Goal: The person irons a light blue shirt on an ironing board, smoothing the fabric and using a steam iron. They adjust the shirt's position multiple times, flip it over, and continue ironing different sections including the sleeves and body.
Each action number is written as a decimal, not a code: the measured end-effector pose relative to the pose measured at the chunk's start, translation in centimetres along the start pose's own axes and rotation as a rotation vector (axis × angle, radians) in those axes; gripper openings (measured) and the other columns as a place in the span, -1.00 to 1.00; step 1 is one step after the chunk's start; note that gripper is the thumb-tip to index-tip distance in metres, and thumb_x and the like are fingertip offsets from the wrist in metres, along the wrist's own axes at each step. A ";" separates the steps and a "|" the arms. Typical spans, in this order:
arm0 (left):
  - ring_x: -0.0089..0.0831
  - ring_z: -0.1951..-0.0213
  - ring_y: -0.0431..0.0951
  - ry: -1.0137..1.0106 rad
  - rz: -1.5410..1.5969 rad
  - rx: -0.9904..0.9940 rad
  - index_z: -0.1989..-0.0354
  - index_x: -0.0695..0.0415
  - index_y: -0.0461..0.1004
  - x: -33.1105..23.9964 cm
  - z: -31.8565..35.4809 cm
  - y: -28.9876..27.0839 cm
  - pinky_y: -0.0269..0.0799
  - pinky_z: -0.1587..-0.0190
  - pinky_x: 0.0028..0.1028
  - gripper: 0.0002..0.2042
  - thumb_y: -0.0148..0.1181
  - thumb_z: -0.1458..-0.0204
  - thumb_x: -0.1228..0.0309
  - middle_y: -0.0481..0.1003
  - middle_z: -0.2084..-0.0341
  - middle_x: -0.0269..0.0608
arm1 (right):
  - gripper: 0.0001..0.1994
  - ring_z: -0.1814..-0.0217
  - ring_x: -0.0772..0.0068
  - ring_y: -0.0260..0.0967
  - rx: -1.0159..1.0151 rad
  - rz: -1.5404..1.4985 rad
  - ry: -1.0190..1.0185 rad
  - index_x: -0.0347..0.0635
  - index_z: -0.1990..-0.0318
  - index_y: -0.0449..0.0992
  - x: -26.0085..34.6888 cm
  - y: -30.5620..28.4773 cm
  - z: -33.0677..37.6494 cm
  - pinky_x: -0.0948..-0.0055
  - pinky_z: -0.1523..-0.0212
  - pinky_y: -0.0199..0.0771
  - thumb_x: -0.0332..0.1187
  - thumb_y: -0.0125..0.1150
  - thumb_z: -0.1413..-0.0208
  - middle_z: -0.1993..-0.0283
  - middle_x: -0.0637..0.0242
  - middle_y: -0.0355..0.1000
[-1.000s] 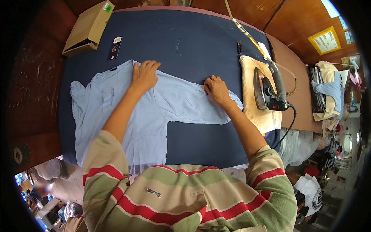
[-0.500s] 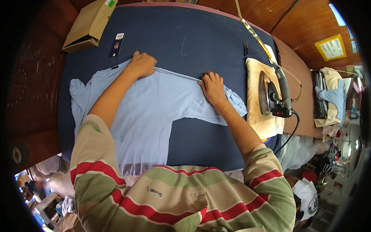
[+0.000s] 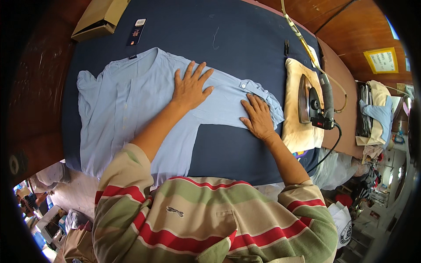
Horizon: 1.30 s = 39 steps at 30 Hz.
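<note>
A light blue buttoned shirt [image 3: 136, 105] lies spread on a dark blue padded table cover [image 3: 228, 153], its neckline at the far side. My left hand [image 3: 190, 90] rests flat on it near the shoulder, fingers spread. On the sleeve to the right, my right hand [image 3: 258, 117] lies with its fingers stretched out and apart. A buttoned tab [image 3: 253, 88] shows on that sleeve, just beyond my right fingertips. Neither hand grips the cloth.
A corded iron [image 3: 316, 103] rests on a scorched cream cloth pad [image 3: 294, 131] to the right. A hose [image 3: 302, 46] hangs beside it. At the far left are a cardboard box [image 3: 98, 19] and a dark tag [image 3: 136, 33]. Folded clothes [image 3: 376, 109] sit at far right.
My left hand has let go of the shirt's far edge and moved right, onto the shoulder. My right hand has slid a little nearer along the sleeve. The neckline and sleeve tab now show.
</note>
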State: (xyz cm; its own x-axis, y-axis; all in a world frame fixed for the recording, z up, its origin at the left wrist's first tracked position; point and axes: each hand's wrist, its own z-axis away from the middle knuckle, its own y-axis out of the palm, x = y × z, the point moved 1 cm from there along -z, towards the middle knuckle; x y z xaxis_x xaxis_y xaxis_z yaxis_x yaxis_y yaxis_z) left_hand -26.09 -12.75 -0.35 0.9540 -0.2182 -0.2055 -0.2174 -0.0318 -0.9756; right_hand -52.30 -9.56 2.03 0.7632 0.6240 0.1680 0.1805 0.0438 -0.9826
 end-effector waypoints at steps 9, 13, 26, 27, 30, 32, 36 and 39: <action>-0.23 -0.17 0.20 0.217 0.043 -0.256 -0.20 -0.08 0.25 -0.6 2.0 -0.7 0.02 -0.10 0.02 -0.46 0.07 -0.02 0.07 0.25 -0.13 -0.21 | -0.61 0.03 0.14 0.25 -0.099 -0.289 -0.106 -0.10 0.11 0.39 0.1 -1.2 2.7 0.22 0.03 0.23 -0.19 0.30 0.10 0.01 0.25 0.32; -0.29 0.25 0.41 0.466 0.254 -0.128 0.02 0.09 0.38 -3.0 7.4 -2.7 0.30 0.19 -0.31 -0.50 0.27 0.18 0.19 0.41 0.28 -0.20 | -0.69 0.20 0.21 0.26 -0.076 -0.227 -0.094 -0.12 0.30 0.42 -0.6 -1.1 3.8 0.31 0.16 0.26 -0.23 0.36 0.18 0.19 0.32 0.33; -0.20 0.32 0.45 0.307 0.086 0.167 0.23 0.16 0.30 -2.9 7.2 -2.9 0.45 0.32 -0.30 -0.69 0.13 0.21 0.63 0.37 0.43 -0.14 | -0.89 0.21 0.10 0.37 0.136 -0.232 -0.115 -0.20 0.26 0.41 -2.3 -2.3 2.3 0.26 0.17 0.41 -0.43 0.08 -0.04 0.29 0.18 0.40; -0.20 0.32 0.46 0.286 0.101 0.184 0.25 0.17 0.31 -3.0 7.1 -3.1 0.45 0.31 -0.29 -0.72 0.12 0.21 0.63 0.37 0.42 -0.14 | -0.88 0.20 0.09 0.38 0.140 -0.254 -0.085 -0.21 0.26 0.41 -2.4 -2.3 2.3 0.25 0.17 0.41 -0.43 0.08 -0.04 0.28 0.17 0.41; -0.20 0.31 0.46 0.282 0.208 0.214 0.33 0.20 0.36 -2.2 6.9 -3.2 0.44 0.27 -0.26 -0.79 0.11 0.21 0.63 0.39 0.41 -0.14 | -0.90 0.17 0.05 0.37 0.168 -0.300 -0.015 -0.24 0.29 0.42 -3.1 -2.5 2.3 0.22 0.17 0.40 -0.43 0.08 -0.06 0.24 0.12 0.41; -0.20 0.31 0.46 0.282 0.253 0.222 0.38 0.22 0.39 -1.9 6.8 -3.3 0.44 0.25 -0.26 -0.84 0.10 0.20 0.63 0.40 0.41 -0.14 | -0.90 0.18 0.04 0.36 0.200 -0.297 -0.030 -0.26 0.32 0.42 -3.3 -2.8 2.2 0.22 0.16 0.38 -0.42 0.08 -0.06 0.25 0.12 0.40; -0.18 0.28 0.46 0.284 0.263 0.165 0.42 0.21 0.43 -1.8 7.6 -3.2 0.42 0.23 -0.27 -0.89 0.10 0.18 0.57 0.42 0.41 -0.15 | -0.90 0.19 0.05 0.33 0.199 -0.292 -0.133 -0.27 0.35 0.42 -3.0 -3.0 1.9 0.22 0.15 0.37 -0.42 0.09 -0.06 0.26 0.13 0.38; -0.18 0.24 0.46 0.258 0.318 0.132 0.37 0.18 0.45 -1.5 7.2 -4.0 0.39 0.21 -0.25 -0.88 0.11 0.11 0.47 0.44 0.36 -0.18 | -0.90 0.19 0.07 0.31 0.159 -0.242 -0.178 -0.26 0.36 0.42 -2.5 -3.3 2.4 0.24 0.17 0.36 -0.41 0.10 -0.05 0.26 0.13 0.37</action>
State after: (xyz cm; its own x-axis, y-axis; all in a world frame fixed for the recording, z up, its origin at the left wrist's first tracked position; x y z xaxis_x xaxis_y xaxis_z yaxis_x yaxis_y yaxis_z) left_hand -25.17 -5.24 3.32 0.7572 -0.4339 -0.4883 -0.4485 0.1981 -0.8716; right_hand -56.31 -9.42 4.62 0.5874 0.7065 0.3948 0.2330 0.3195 -0.9185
